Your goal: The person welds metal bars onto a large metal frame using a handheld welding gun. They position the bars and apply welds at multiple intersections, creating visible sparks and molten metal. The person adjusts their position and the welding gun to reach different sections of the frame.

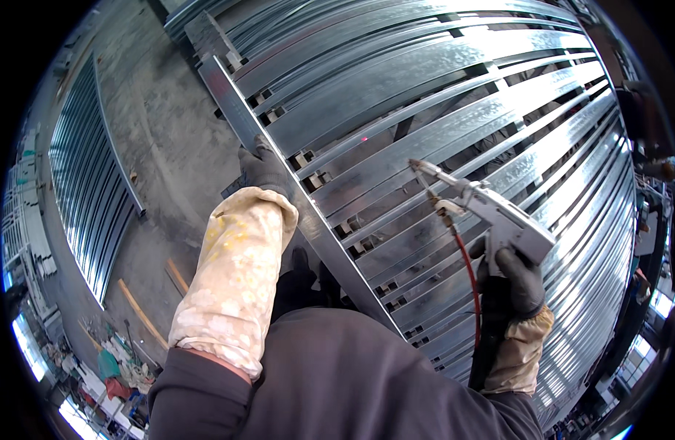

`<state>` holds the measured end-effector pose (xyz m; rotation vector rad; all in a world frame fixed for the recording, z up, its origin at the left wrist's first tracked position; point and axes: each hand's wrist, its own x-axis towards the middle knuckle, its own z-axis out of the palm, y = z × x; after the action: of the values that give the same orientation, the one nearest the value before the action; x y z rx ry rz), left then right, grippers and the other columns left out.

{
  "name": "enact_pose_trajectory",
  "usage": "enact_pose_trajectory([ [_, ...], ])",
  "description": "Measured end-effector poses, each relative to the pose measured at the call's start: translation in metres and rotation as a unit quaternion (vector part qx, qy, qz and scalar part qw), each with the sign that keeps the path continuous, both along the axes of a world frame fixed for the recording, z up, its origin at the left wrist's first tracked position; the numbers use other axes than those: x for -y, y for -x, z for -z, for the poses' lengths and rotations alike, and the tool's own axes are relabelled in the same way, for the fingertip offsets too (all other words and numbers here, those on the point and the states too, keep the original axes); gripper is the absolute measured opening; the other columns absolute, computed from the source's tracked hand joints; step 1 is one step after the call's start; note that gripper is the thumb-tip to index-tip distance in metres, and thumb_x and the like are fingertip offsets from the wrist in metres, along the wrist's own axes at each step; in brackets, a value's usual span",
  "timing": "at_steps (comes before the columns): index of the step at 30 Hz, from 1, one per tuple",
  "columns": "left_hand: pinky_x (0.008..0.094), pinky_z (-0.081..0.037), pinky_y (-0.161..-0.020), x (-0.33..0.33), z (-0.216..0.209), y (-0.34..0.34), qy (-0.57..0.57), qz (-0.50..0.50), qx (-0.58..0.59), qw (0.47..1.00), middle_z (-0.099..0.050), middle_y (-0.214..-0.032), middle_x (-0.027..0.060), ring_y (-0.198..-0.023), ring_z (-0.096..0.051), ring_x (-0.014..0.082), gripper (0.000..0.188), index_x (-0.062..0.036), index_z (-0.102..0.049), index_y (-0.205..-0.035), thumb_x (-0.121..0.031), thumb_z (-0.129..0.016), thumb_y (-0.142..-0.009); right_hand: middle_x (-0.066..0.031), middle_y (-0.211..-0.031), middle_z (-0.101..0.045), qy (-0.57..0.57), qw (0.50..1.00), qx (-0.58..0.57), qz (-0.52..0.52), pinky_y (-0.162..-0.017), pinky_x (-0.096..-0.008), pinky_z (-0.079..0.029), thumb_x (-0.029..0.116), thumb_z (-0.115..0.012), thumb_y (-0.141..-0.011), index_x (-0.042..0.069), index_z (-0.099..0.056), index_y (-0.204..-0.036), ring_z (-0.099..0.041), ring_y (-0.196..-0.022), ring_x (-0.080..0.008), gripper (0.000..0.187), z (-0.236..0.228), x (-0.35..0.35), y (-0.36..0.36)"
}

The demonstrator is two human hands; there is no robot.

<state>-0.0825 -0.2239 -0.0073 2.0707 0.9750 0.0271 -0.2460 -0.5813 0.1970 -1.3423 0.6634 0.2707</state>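
My right hand (519, 282), in a dark glove, is wrapped round the grip of a white handheld laser welding gun (491, 209). The gun's narrow copper-coloured nozzle points up and left over the slats, apart from them. A red hose (469, 271) and a black sleeve hang from it. With a dark glove on, my left hand (266, 170) closes on the long steel edge rail (319, 227); its fingertips are partly hidden. Many flat galvanized steel slats (425, 150) run off to the right from this rail. A small red light spot shows on one slat.
Another slatted metal panel (96, 183) lies on the concrete floor (165, 110) at the left. Two wooden strips (143, 314) lie nearer me. Cloths and clutter (121, 374) are at the lower left. Short brackets (308, 163) sit in gaps along the rail.
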Motion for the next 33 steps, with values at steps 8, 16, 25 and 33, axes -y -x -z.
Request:
enact_pose_trajectory([
  [8, 0.0445, -0.049, -0.100, 0.007, -0.001, 0.001, 0.015, -0.030, 0.052, 0.998, -0.057, -0.130, 0.0341, -0.120, -0.059, 0.0441, 0.069, 0.0126, -0.040, -0.138, -0.045, -0.047, -0.102, -0.0174, -0.090, -0.068, 0.168, 0.968, 0.112, 0.149, -0.047, -0.0247, -0.052, 0.025, -0.060, -0.095, -0.008, -0.058, -0.113, -0.065, -0.061, -0.0171, 0.038, -0.063, 0.009, 0.059],
  [16, 0.0459, -0.051, -0.100, 0.012, -0.016, 0.004, 0.052, -0.049, 0.027, 0.997, -0.055, -0.133, 0.0344, -0.119, -0.059, 0.0452, 0.069, 0.0104, -0.038, -0.142, -0.045, -0.045, -0.102, -0.0131, -0.089, -0.067, 0.273, 0.907, 0.195, 0.254, -0.054, -0.0236, -0.051, 0.032, -0.056, -0.099, -0.007, -0.059, -0.110, -0.064, -0.066, -0.0140, 0.040, -0.075, -0.037, 0.154],
  [25, 0.0481, -0.052, -0.096, 0.016, -0.021, 0.009, 0.196, -0.101, 0.065, 0.973, -0.057, -0.130, 0.0337, -0.117, -0.061, 0.0450, 0.069, 0.0091, -0.043, -0.140, -0.046, -0.053, -0.100, -0.0089, -0.080, -0.063, 0.393, 0.827, 0.233, 0.328, -0.056, -0.0238, -0.049, 0.038, -0.055, -0.101, -0.004, -0.057, -0.113, -0.060, -0.065, -0.0137, 0.044, -0.077, -0.097, 0.248],
  [33, 0.0483, -0.052, -0.095, 0.020, -0.010, 0.010, 0.188, -0.043, 0.057, 0.980, -0.058, -0.129, 0.0338, -0.116, -0.061, 0.0451, 0.068, 0.0091, -0.044, -0.139, -0.046, -0.053, -0.100, -0.0085, -0.090, -0.062, 0.419, 0.784, 0.223, 0.399, -0.064, -0.0247, -0.050, 0.039, -0.057, -0.100, -0.004, -0.057, -0.113, -0.061, -0.073, -0.0129, 0.045, -0.090, -0.138, 0.333],
])
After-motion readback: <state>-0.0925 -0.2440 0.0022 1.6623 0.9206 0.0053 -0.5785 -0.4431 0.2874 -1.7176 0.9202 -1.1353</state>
